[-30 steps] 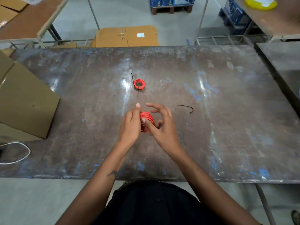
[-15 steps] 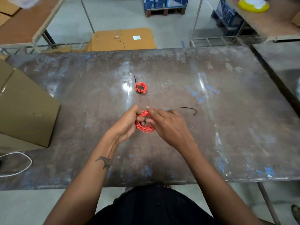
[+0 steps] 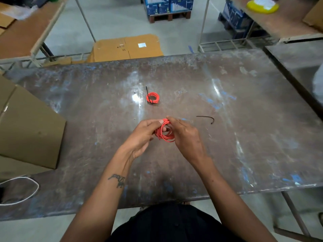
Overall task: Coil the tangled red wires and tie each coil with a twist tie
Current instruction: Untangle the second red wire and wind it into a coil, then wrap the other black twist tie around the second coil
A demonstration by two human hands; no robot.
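Note:
A coil of red wire (image 3: 164,135) hangs just above the middle of the metal table (image 3: 244,137). My left hand (image 3: 141,137) pinches its top left edge between thumb and fingers. My right hand (image 3: 185,137) grips the coil's right side, fingertips meeting the left thumb at the top. Farther back lies a smaller red coil (image 3: 153,97) bound with a black twist tie whose end sticks up. A loose black twist tie (image 3: 206,118) lies on the table to the right of my hands.
A cardboard box (image 3: 26,126) stands on the table's left side. A white cable loop (image 3: 19,191) lies at the near left corner. Flattened cardboard (image 3: 127,48) sits on the floor beyond the table. Another table (image 3: 297,55) adjoins on the right.
The coil turned from edge-on to face-on between my hands. Both hands shifted slightly forward and my right fingers closed over the coil's right side.

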